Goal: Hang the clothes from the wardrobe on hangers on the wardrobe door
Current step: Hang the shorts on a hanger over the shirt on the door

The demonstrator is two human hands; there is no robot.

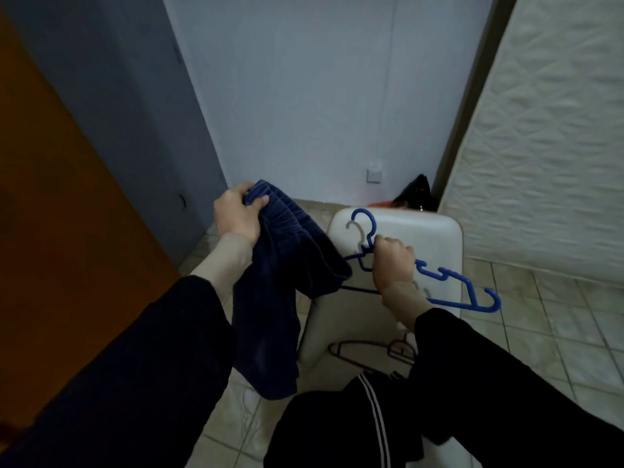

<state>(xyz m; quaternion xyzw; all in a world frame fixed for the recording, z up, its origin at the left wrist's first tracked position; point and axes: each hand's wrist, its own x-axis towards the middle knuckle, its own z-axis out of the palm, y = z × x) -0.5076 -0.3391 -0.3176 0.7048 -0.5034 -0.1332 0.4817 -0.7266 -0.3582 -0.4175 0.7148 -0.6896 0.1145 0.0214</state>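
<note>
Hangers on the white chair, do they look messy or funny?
A bit. Dark hangers lie loose on the chair seat, not hung up. The left hand holds bunched blue trousers; the right hand holds a blue hanger.

No readable text, label, brand or number shows on anything here

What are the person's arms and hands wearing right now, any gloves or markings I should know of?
Both arms wear long, loose black sleeves, pushed back so the wrists and part of the forearms are bare. The left hand and right hand are bare: no gloves, rings or watch visible. The sleeves show no markings.
</note>
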